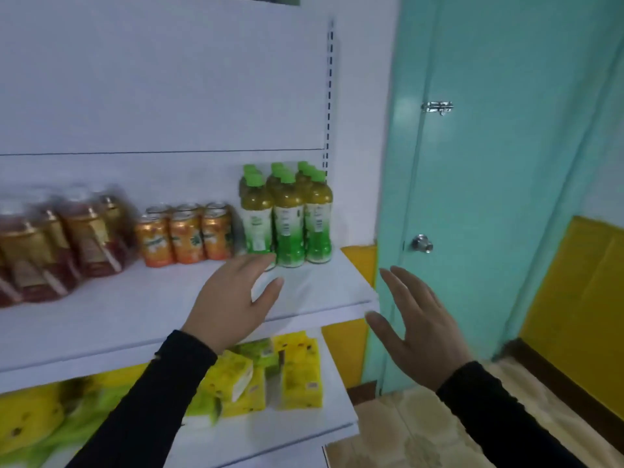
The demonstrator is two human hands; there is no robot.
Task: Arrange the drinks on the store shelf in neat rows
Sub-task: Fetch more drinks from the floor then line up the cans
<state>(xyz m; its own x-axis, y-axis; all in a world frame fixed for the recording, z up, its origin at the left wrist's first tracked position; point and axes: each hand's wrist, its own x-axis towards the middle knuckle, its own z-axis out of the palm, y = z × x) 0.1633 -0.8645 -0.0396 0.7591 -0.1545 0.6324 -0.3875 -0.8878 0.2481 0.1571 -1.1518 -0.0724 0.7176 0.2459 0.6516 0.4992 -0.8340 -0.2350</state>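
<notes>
drinks stand along the back of a white shelf [162, 319], grouped by kind. green-capped bottles [287, 214] of yellow-green drink occupy the right rear corner, upright, in three tidy files running front to back, labels touching side by side. orange cans [185, 234] stand just left of them in a close block, upright, front row of three. red-brown bottles [57, 244] with gold necks fill the left end near the left edge; this group is blurred and its rows cannot be judged.

left hand [233, 298] hovers over the shelf surface in front of the green-capped bottles, palm down, fingers straight and loosely together, thumb spread out to the right; fingertips lie close to the base of the leftmost front bottle, contact cannot be confirmed. it holds nothing. right hand [418, 322] is off the shelf, beyond its right front corner, fingers straight and slightly spread, thumb apart, holding nothing. both arms wear black sleeves.

lower shelf [341, 393] carries yellow and green cartons [297, 373] near its right edge, some tilted and out of line. teal door [506, 163] with a bolt and round knob stands right of the shelving.
</notes>
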